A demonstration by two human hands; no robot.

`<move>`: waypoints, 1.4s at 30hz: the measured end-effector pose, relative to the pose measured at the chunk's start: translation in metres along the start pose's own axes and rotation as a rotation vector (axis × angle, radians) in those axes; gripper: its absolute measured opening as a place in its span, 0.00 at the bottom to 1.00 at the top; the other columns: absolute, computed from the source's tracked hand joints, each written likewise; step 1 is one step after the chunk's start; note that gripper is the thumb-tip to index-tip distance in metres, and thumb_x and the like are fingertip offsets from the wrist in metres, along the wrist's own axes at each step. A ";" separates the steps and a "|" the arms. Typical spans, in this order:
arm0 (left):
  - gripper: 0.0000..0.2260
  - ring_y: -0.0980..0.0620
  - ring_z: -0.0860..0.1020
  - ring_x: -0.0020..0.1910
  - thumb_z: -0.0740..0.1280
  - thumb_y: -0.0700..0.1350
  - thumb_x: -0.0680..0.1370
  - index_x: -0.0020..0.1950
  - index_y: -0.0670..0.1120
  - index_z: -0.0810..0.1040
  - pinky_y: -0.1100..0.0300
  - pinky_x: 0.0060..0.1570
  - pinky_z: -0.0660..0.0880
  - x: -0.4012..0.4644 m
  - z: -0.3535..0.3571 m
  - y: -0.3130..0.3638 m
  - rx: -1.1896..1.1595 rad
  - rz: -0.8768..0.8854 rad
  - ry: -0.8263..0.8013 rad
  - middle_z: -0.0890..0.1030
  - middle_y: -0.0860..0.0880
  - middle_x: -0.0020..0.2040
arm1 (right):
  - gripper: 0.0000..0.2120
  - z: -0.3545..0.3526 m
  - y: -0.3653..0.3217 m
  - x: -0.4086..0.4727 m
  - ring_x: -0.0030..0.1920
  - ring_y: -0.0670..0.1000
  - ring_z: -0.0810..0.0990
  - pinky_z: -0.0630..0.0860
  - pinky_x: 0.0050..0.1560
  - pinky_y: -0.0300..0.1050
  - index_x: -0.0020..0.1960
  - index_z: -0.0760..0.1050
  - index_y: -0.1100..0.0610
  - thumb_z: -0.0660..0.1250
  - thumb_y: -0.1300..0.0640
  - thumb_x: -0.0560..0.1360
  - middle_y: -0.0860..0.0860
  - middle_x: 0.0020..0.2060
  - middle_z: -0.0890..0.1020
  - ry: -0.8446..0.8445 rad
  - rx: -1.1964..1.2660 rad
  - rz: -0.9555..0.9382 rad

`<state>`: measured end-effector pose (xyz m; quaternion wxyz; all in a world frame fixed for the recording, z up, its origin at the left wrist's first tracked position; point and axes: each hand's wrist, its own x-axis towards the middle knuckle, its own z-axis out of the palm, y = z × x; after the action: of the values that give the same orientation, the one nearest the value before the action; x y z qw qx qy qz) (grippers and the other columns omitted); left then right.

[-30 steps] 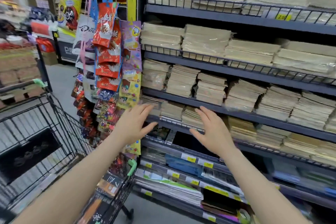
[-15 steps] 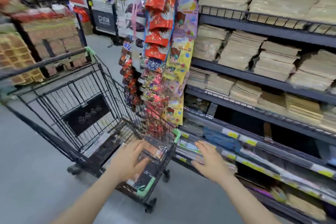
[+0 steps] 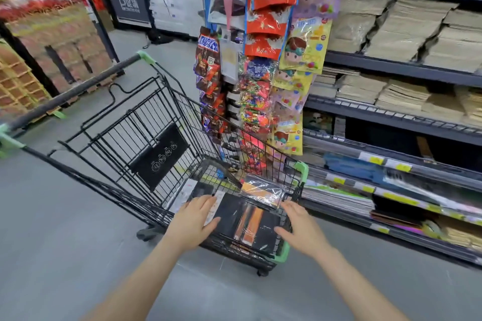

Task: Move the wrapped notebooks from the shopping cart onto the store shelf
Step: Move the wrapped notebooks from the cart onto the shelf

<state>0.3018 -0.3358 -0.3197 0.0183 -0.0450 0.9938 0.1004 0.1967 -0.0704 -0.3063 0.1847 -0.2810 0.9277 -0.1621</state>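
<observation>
The wrapped notebooks lie in the front end of the shopping cart, black covers with an orange stripe under shiny plastic, and one more wrapped pack rests tilted against the cart's front wire wall above them. The cart is black wire with green corner guards and stands on a grey store floor, its handle toward the left. Just beyond its front hang strips of snack and sweet bags. To the right runs the store shelf, dark metal tiers stacked with tan paper-wrapped bundles above and coloured stationery with yellow price tags below. Brown cartons are stacked across the aisle.

A second ago both hands were raised toward the shelf tiers; half a second ago they were dropping over the cart's front end. Now the view has turned down onto the basket and the hands are lower, at the notebooks.

The left hand lies flat on the left edge of the stack, fingers straight and slightly spread. The right hand is at the right edge, fingers extended and apart, thumb pointing inward; neither hand is curled round anything.
</observation>
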 end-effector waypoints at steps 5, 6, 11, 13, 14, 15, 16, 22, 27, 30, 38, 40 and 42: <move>0.25 0.51 0.71 0.65 0.55 0.60 0.77 0.70 0.48 0.67 0.53 0.61 0.69 0.017 0.011 -0.036 -0.035 -0.014 -0.043 0.72 0.52 0.67 | 0.32 0.027 -0.020 0.034 0.74 0.48 0.56 0.55 0.74 0.45 0.75 0.54 0.53 0.60 0.44 0.76 0.49 0.75 0.58 -0.026 0.020 0.004; 0.25 0.51 0.72 0.64 0.54 0.60 0.77 0.69 0.48 0.67 0.52 0.60 0.70 0.023 0.014 -0.043 -0.045 -0.010 -0.057 0.72 0.52 0.67 | 0.32 0.032 -0.023 0.042 0.74 0.48 0.56 0.55 0.74 0.44 0.75 0.55 0.53 0.60 0.45 0.76 0.49 0.75 0.59 -0.029 0.024 0.005; 0.29 0.49 0.72 0.64 0.48 0.61 0.75 0.70 0.47 0.67 0.52 0.61 0.70 0.065 0.021 -0.085 -0.053 -0.010 -0.094 0.72 0.51 0.67 | 0.32 0.054 -0.040 0.095 0.74 0.47 0.57 0.53 0.73 0.42 0.75 0.54 0.52 0.62 0.46 0.75 0.47 0.75 0.58 -0.069 0.063 0.030; 0.31 0.49 0.73 0.64 0.46 0.62 0.74 0.71 0.47 0.67 0.52 0.60 0.71 0.081 0.021 -0.104 -0.051 -0.041 -0.107 0.72 0.50 0.67 | 0.32 0.058 -0.046 0.121 0.74 0.47 0.58 0.54 0.73 0.43 0.75 0.55 0.51 0.62 0.45 0.75 0.47 0.75 0.57 -0.088 0.086 0.044; 0.32 0.49 0.72 0.64 0.44 0.62 0.73 0.72 0.47 0.65 0.53 0.60 0.71 0.089 0.020 -0.114 -0.057 -0.056 -0.126 0.71 0.50 0.68 | 0.32 0.061 -0.051 0.134 0.74 0.47 0.58 0.56 0.73 0.43 0.75 0.55 0.50 0.62 0.45 0.75 0.47 0.75 0.57 -0.106 0.102 0.053; 0.34 0.49 0.71 0.65 0.43 0.63 0.73 0.73 0.48 0.62 0.53 0.61 0.70 0.095 0.018 -0.125 -0.065 -0.073 -0.163 0.69 0.50 0.70 | 0.32 0.064 -0.055 0.147 0.73 0.48 0.59 0.57 0.73 0.44 0.75 0.55 0.50 0.62 0.44 0.75 0.47 0.75 0.57 -0.132 0.117 0.061; 0.34 0.49 0.70 0.66 0.42 0.64 0.73 0.74 0.48 0.60 0.53 0.62 0.69 0.101 0.018 -0.137 -0.067 -0.082 -0.190 0.67 0.50 0.71 | 0.32 0.067 -0.061 0.159 0.73 0.48 0.59 0.59 0.73 0.45 0.75 0.55 0.50 0.61 0.44 0.75 0.48 0.74 0.58 -0.157 0.128 0.067; 0.40 0.53 0.65 0.70 0.35 0.70 0.70 0.75 0.50 0.57 0.55 0.66 0.67 0.135 0.034 -0.202 -0.066 -0.137 -0.267 0.64 0.52 0.73 | 0.31 0.091 -0.087 0.225 0.71 0.49 0.63 0.62 0.71 0.48 0.74 0.55 0.51 0.60 0.44 0.76 0.47 0.73 0.60 -0.260 0.167 0.107; 0.34 0.50 0.70 0.65 0.40 0.63 0.73 0.73 0.47 0.60 0.52 0.61 0.70 0.160 0.067 -0.241 -0.057 -0.076 -0.406 0.67 0.50 0.70 | 0.31 0.136 -0.106 0.269 0.71 0.48 0.63 0.61 0.71 0.45 0.75 0.53 0.51 0.61 0.47 0.77 0.47 0.74 0.59 -0.313 0.294 0.222; 0.33 0.49 0.70 0.65 0.41 0.62 0.73 0.73 0.47 0.58 0.52 0.60 0.71 0.173 0.094 -0.265 -0.041 -0.045 -0.525 0.66 0.48 0.70 | 0.32 0.168 -0.117 0.291 0.73 0.51 0.60 0.59 0.73 0.47 0.75 0.53 0.52 0.61 0.45 0.76 0.49 0.74 0.59 -0.332 0.384 0.329; 0.28 0.45 0.71 0.63 0.55 0.51 0.79 0.76 0.47 0.47 0.52 0.54 0.74 0.191 0.182 -0.303 0.056 -0.037 -0.804 0.51 0.43 0.76 | 0.31 0.257 -0.121 0.325 0.66 0.53 0.72 0.70 0.66 0.49 0.74 0.55 0.51 0.61 0.44 0.75 0.50 0.72 0.65 -0.337 0.570 0.627; 0.29 0.44 0.72 0.62 0.54 0.50 0.79 0.76 0.45 0.47 0.53 0.53 0.74 0.189 0.198 -0.303 0.072 -0.034 -0.815 0.48 0.40 0.76 | 0.26 0.271 -0.122 0.331 0.61 0.52 0.76 0.72 0.63 0.47 0.70 0.63 0.52 0.63 0.45 0.75 0.51 0.66 0.72 -0.324 0.643 0.706; 0.30 0.40 0.64 0.69 0.54 0.51 0.78 0.76 0.43 0.45 0.52 0.64 0.69 0.184 0.209 -0.300 0.050 -0.044 -0.794 0.49 0.37 0.76 | 0.20 0.281 -0.123 0.337 0.58 0.52 0.77 0.72 0.58 0.42 0.65 0.68 0.55 0.66 0.52 0.75 0.51 0.59 0.77 -0.292 0.722 0.763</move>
<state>0.1523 -0.6023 -0.5925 0.4041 -0.0237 0.9104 0.0855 0.1144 -0.4188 -0.5884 0.4420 0.1374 0.8138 -0.3513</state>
